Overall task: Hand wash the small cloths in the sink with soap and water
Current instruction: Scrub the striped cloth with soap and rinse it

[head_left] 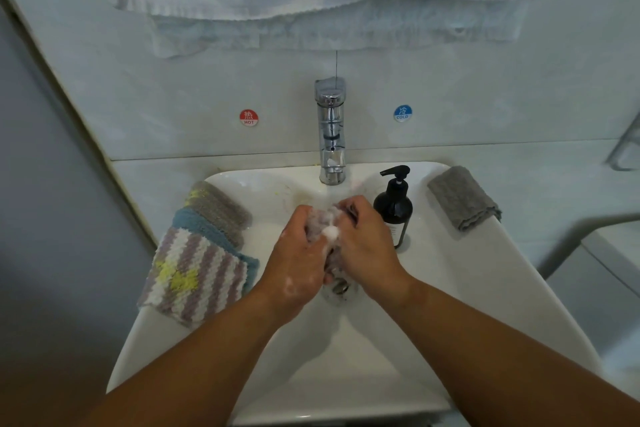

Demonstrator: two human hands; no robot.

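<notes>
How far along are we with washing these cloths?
Done: soap is on, with foam showing on the lathered cloth and the left hand.
In hand: the left hand and right hand grip that cloth over the sink.
Left: rinsing it, then probably the stack of cloths on the left rim. I cannot tell whether the folded grey cloth on the right rim is washed.
</notes>
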